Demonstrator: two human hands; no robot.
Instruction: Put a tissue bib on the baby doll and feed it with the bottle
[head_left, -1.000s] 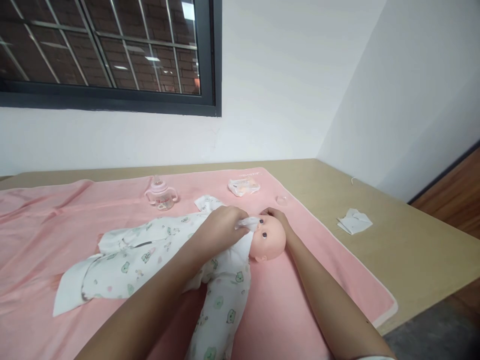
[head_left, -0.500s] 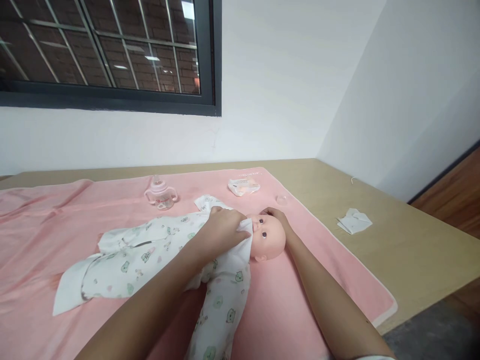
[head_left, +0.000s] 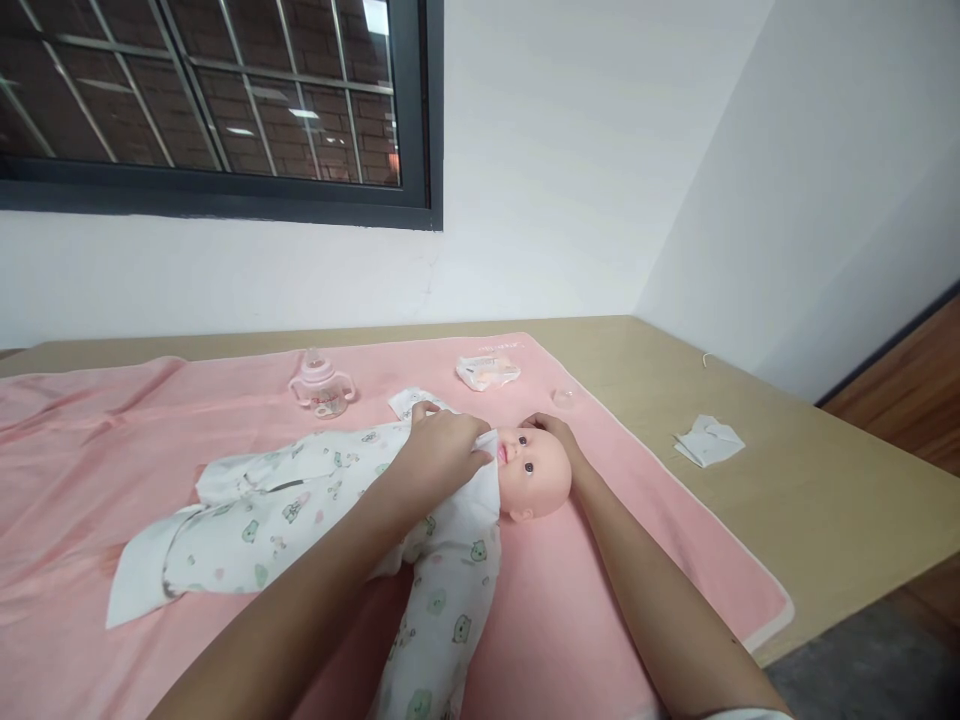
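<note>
A baby doll [head_left: 534, 475] lies on its back, head to the right, dressed in a white outfit [head_left: 300, 500] printed with green and pink figures. At its neck my left hand [head_left: 442, 450] is closed, thumb and fingers pinching the edge of a white cloth [head_left: 484, 490] just below the mouth. Whether this cloth is a separate piece or the outfit's collar, I cannot tell. My right hand [head_left: 553, 432] curves around the top far side of the doll's head, touching it. Its fingertips are partly hidden behind the head.
Beneath the doll spreads a pink blanket [head_left: 555, 620] over a wooden table [head_left: 810, 500]. Farther back on it are a pink-handled baby bottle [head_left: 322, 388], a crinkled plastic packet [head_left: 487, 373] and a small clear cap [head_left: 563, 398]. A folded white cloth [head_left: 709, 441] lies at right.
My left hand has drawn the white cloth's edge slightly left and down from the doll's face, so its lips now show. My right hand stays at the head.
</note>
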